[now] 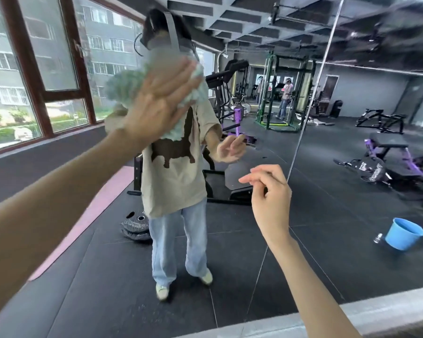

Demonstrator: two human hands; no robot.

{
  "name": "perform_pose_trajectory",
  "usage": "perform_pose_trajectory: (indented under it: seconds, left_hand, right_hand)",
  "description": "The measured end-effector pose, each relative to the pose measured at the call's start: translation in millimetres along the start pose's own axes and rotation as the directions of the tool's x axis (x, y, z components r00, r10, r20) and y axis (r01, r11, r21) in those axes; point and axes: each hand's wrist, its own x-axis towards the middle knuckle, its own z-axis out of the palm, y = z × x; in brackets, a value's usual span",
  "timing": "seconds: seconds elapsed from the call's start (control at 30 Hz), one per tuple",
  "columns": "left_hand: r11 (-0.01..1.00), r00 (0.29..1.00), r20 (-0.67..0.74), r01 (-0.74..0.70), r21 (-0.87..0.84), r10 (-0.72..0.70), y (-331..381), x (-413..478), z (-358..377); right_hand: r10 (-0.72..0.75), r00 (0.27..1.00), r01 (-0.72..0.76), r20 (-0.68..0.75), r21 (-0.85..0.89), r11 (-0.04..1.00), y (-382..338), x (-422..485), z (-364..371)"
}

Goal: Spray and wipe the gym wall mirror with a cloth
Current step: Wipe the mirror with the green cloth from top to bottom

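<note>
A bare left forearm is seen closest, stretched up from the lower left corner to the left hand point(156, 103). That hand is laid flat, fingers straight and spread, on a pale green cloth point(196, 93). The cloth is pressed against the wall mirror point(327, 215) at head height, over the reflected head of the person. The flat palm is judged to spread pressure across the glass for wiping. The right hand point(270, 198) is raised near the mirror, lower and to the right, with fingers loosely curled and nothing held, probably free for balance. No spray bottle is seen in either hand. A blue bucket point(403, 234) is reflected on the gym floor behind, apparently set within reach for rinsing.
</note>
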Motion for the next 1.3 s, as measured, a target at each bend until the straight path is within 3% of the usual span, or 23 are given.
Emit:
perform_pose_trajectory:
  seconds: [0.07, 0.17, 0.23, 0.3, 0.37, 0.4, 0.47, 0.57, 0.63, 0.7, 0.73, 0.77, 0.83, 0.93, 1.03, 1.1, 1.2, 1.3]
  left_hand:
    - [0.993, 1.000, 0.001, 0.012, -0.117, -0.012, 36.9, -12.9, 19.7]
    - [0.956, 0.989, 0.145, 0.049, -0.290, -0.007, 106.7, -71.5, 43.7]
    - [0.940, 0.950, 0.264, -0.075, -0.333, 0.170, 153.6, -118.8, 58.5]
    - [0.906, 0.852, 0.349, -0.288, -0.309, 0.390, 170.8, -155.6, 67.4]
    - [0.852, 0.788, 0.352, -0.391, -0.347, 0.505, 160.9, -144.8, 70.1]
    - [0.848, 0.792, 0.345, -0.377, -0.373, 0.504, 152.2, -125.8, 65.9]
    - [0.897, 0.902, 0.264, -0.229, -0.377, 0.341, 130.4, -61.1, 54.3]
    - [0.984, 0.979, 0.119, -0.154, -0.090, 0.164, 95.6, 41.0, 41.4]
    - [0.997, 0.997, 0.071, 0.047, -0.069, -0.042, 91.3, 76.4, 50.9]
    - [0.952, 0.963, 0.011, 0.267, -0.148, -0.269, 119.0, 80.6, 65.7]
    - [0.931, 0.948, -0.002, 0.313, -0.190, -0.319, 139.8, 73.0, 75.9]
    - [0.940, 0.962, 0.014, 0.268, -0.210, -0.272, 161.8, 59.2, 87.3]
    - [0.977, 0.994, 0.105, 0.048, -0.207, -0.026, 197.8, 16.9, 100.3]
    - [0.934, 0.912, 0.286, -0.209, -0.290, 0.293, 223.0, -44.4, 111.9]
    - [0.919, 0.849, 0.391, -0.240, -0.313, 0.355, 221.7, -59.7, 102.9]
    - [0.939, 0.884, 0.380, -0.158, -0.307, 0.273, 204.9, -28.7, 92.0]
    - [0.988, 0.971, 0.237, 0.057, -0.145, -0.021, 160.0, 64.9, 77.5]
    - [0.947, 0.943, 0.126, 0.317, -0.052, -0.309, 134.7, 133.6, 72.3]
  right_hand:
    - [-0.006, 1.000, 0.006, -0.001, 0.020, 1.000, 5.8, -1.2, -1.8]
    - [0.034, 0.999, -0.035, 0.006, 0.059, 0.998, 15.4, -9.4, -6.3]
    - [0.045, 0.999, -0.046, 0.026, 0.049, 0.998, 22.0, -16.2, -15.9]
    - [0.023, 0.996, -0.025, 0.081, 0.020, 1.000, 26.1, -23.0, -21.5]
    - [0.013, 0.993, -0.012, 0.121, -0.010, 1.000, 35.8, -24.3, -30.1]
    - [0.027, 0.991, -0.026, 0.131, -0.012, 1.000, 40.5, -24.0, -33.0]
    - [0.069, 0.993, -0.071, 0.093, 0.016, 0.997, 50.3, -20.9, -39.3]
    - [0.097, 0.995, -0.098, 0.029, 0.054, 0.994, 59.1, -17.8, -46.1]
    - [0.093, 0.996, -0.093, 0.000, 0.064, 0.994, 68.3, -18.5, -49.9]
    - [0.104, 0.994, -0.102, -0.018, 0.086, 0.991, 79.3, -22.8, -52.0]
    - [0.119, 0.993, -0.115, -0.027, 0.101, 0.988, 84.5, -26.6, -52.5]
    - [0.139, 0.990, -0.134, -0.031, 0.112, 0.985, 89.9, -31.5, -54.1]
    - [0.165, 0.986, -0.162, -0.019, 0.112, 0.980, 96.9, -39.5, -56.9]
    - [0.199, 0.980, -0.200, 0.023, 0.085, 0.976, 106.9, -51.2, -61.6]
    - [0.221, 0.972, -0.228, 0.084, 0.091, 0.969, 111.9, -60.9, -63.5]
    - [0.207, 0.970, -0.220, 0.131, 0.095, 0.971, 113.3, -62.6, -67.0]
    - [0.195, 0.973, -0.206, 0.121, 0.089, 0.974, 113.7, -51.1, -70.7]
    - [0.195, 0.977, -0.203, 0.083, 0.105, 0.973, 115.0, -34.8, -74.1]
